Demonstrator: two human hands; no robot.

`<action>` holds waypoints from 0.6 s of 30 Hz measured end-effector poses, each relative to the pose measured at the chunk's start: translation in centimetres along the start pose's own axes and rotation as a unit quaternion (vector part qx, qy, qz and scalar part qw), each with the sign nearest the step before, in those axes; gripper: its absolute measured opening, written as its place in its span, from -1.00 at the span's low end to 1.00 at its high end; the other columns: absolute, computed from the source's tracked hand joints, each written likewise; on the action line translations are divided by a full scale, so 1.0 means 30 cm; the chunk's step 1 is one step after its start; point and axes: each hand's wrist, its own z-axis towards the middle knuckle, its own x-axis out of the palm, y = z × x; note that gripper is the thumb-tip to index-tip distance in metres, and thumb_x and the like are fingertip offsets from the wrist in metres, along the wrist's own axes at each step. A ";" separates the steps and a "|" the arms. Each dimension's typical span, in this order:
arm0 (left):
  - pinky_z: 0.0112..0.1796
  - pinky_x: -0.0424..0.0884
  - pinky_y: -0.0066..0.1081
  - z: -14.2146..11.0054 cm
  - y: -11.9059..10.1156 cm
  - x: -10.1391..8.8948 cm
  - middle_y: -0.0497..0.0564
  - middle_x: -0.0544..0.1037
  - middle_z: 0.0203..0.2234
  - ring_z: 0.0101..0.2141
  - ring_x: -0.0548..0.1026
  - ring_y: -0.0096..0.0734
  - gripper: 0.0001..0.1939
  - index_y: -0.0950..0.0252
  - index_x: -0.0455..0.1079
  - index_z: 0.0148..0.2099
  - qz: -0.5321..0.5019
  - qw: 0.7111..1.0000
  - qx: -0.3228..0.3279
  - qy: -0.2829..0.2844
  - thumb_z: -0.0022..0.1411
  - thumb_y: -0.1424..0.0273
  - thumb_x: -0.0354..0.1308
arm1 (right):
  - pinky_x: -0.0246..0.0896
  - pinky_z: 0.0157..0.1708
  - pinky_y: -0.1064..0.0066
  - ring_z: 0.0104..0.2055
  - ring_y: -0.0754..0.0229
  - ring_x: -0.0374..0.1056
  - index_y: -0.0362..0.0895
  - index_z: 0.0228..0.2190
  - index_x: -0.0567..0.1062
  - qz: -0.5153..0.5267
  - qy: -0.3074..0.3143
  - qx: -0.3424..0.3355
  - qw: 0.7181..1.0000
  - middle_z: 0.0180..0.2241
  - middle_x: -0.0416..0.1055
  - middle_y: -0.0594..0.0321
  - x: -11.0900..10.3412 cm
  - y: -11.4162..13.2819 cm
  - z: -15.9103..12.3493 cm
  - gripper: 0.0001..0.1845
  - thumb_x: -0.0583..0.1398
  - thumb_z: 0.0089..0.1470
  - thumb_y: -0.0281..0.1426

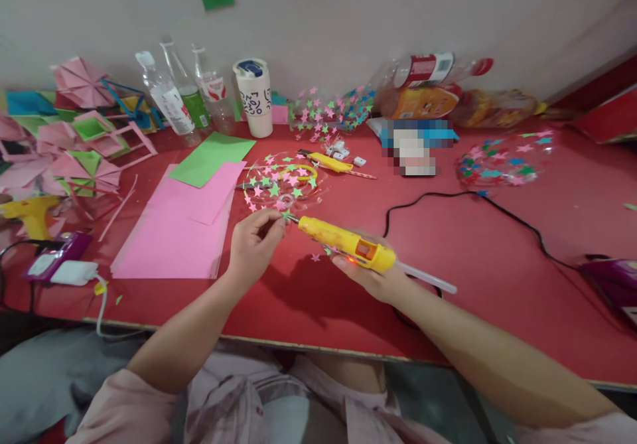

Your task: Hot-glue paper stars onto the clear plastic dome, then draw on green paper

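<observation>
My right hand grips a yellow hot glue gun, with a clear glue stick poking out of its back end and a small red light lit. The gun's nozzle points left and meets a small green paper star. That star is pinched between the thumb and forefinger of my left hand. Just beyond my hands lies a clear plastic piece covered in pink and green stars. A few loose stars, one a pink star, rest on the table beside the gun.
Pink paper sheets and a green sheet lie left. A yellow utility knife sits ahead. Bottles and a white tumbler stand along the wall. A black cord runs across the right. Another glue gun is far left.
</observation>
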 end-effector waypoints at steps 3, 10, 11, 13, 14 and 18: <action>-0.55 0.17 -0.55 -0.002 -0.004 0.001 -0.14 0.38 -0.63 -0.61 0.24 -0.61 -0.86 0.28 0.35 -0.49 -0.001 1.000 0.003 -0.001 0.12 0.46 0.09 | 0.30 -0.46 0.34 -0.46 0.19 0.36 -0.07 -0.45 0.46 0.005 -0.010 0.028 1.000 -0.48 0.43 0.22 0.001 0.007 -0.004 -0.74 0.22 0.04 -0.14; -0.57 0.16 -0.56 0.000 -0.005 -0.003 -0.15 0.38 -0.64 -0.63 0.22 -0.62 -0.85 0.28 0.35 -0.50 -0.007 1.000 0.006 0.000 0.12 0.47 0.08 | 0.28 -0.57 0.41 -0.52 0.22 0.34 -0.07 -0.51 0.43 0.041 -0.017 0.061 0.997 -0.61 0.34 0.30 0.005 0.008 -0.006 -0.78 0.26 -0.02 -0.19; -0.57 0.16 -0.56 0.000 -0.006 -0.003 -0.14 0.38 -0.64 -0.63 0.22 -0.61 -0.85 0.28 0.35 -0.50 -0.006 1.000 0.005 0.000 0.12 0.47 0.08 | 0.27 -0.58 0.42 -0.52 0.22 0.34 -0.06 -0.51 0.43 0.045 -0.017 0.060 0.997 -0.62 0.34 0.31 0.005 0.011 -0.005 -0.79 0.26 -0.02 -0.20; -0.57 0.16 -0.56 0.001 -0.008 -0.004 -0.15 0.38 -0.64 -0.63 0.21 -0.62 -0.85 0.28 0.34 -0.50 -0.007 1.000 0.002 0.000 0.11 0.46 0.08 | 0.25 -0.60 0.43 -0.54 0.23 0.32 -0.06 -0.50 0.43 0.054 -0.019 0.061 0.997 -0.63 0.32 0.33 0.004 0.019 -0.003 -0.81 0.27 -0.03 -0.23; -0.57 0.16 -0.56 0.001 -0.009 -0.004 -0.14 0.37 -0.64 -0.63 0.21 -0.61 -0.85 0.28 0.34 -0.50 -0.006 1.000 0.000 0.000 0.11 0.46 0.08 | 0.24 -0.60 0.44 -0.56 0.24 0.31 -0.06 -0.49 0.44 0.059 -0.019 0.062 0.996 -0.63 0.32 0.34 0.005 0.022 -0.001 -0.82 0.27 -0.03 -0.24; -0.54 0.19 -0.54 0.000 -0.009 -0.003 -0.13 0.39 -0.63 -0.60 0.25 -0.59 -0.86 0.27 0.35 -0.49 -0.006 1.000 0.005 0.001 0.11 0.46 0.09 | 0.24 -0.60 0.44 -0.59 0.28 0.28 -0.07 -0.47 0.44 0.075 -0.018 0.069 0.995 -0.60 0.35 0.34 0.008 0.025 0.002 -0.83 0.28 -0.05 -0.25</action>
